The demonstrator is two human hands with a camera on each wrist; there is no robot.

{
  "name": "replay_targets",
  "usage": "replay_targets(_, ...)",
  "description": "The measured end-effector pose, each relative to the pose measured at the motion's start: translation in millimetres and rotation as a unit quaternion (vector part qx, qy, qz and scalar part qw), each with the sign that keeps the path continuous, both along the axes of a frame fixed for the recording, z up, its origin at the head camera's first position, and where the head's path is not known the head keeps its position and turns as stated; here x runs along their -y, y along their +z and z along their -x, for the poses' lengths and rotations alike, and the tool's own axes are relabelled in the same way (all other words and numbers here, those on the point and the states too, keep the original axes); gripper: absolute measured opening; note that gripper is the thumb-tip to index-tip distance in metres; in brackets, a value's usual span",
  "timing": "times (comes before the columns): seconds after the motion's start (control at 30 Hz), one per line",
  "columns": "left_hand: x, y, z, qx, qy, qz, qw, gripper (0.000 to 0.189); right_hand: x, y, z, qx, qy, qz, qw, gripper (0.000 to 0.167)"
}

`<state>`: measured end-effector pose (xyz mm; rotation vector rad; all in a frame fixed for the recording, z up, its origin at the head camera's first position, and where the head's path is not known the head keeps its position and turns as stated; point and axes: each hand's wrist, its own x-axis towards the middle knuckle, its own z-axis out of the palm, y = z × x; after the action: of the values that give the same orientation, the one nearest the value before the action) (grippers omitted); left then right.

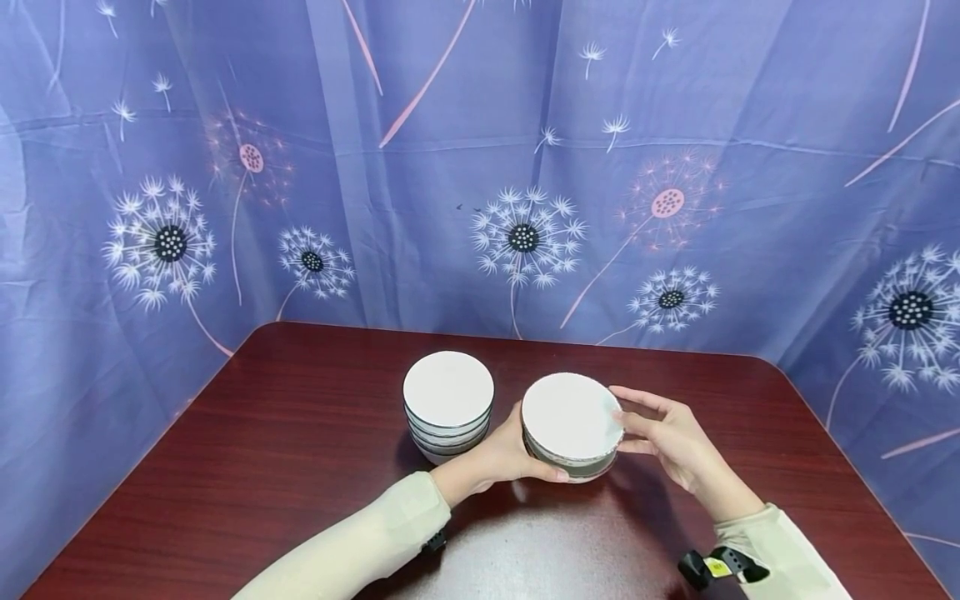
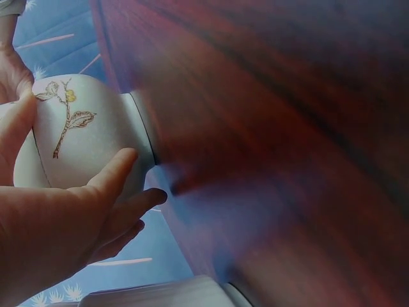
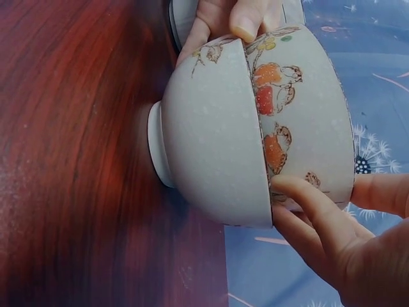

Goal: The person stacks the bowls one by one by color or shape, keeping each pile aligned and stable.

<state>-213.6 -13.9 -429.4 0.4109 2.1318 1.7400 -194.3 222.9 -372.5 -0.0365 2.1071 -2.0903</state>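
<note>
Two white bowls are nested one in the other, right of the table's middle. The upper bowl point(image 1: 572, 417) has orange and red birds on its side in the right wrist view. Beneath it, the lower bowl point(image 3: 211, 134) carries a brown twig pattern and has its foot at the tabletop. My left hand point(image 1: 504, 454) grips the lower bowl from the left, thumb along the near side. From the right, my right hand point(image 1: 671, 437) holds the upper bowl, with fingertips on its side and at its rim. A stack of several similar bowls point(image 1: 448, 392) stands to the left.
The dark red wooden table point(image 1: 247, 467) reflects light near its front. Behind it and at its sides hangs a blue-purple curtain point(image 1: 420, 208) with dandelion prints. A black strap point(image 1: 723, 567) is on the right wrist.
</note>
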Motion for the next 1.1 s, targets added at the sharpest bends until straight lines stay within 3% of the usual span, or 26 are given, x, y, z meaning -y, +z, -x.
replay_targets(0.63,0.1,1.3,-0.8,-0.003,0.002,-0.008,1.0,0.112,6,-1.5,-0.9,0.001,-0.034,-0.039,0.9987,0.052)
replay_targets(1.1,-1.8,2.7,-1.7,-0.007,0.012,0.021,0.9997,0.113,-2,-11.1,1.6,-0.025,-0.045,-0.076,0.9958,0.047)
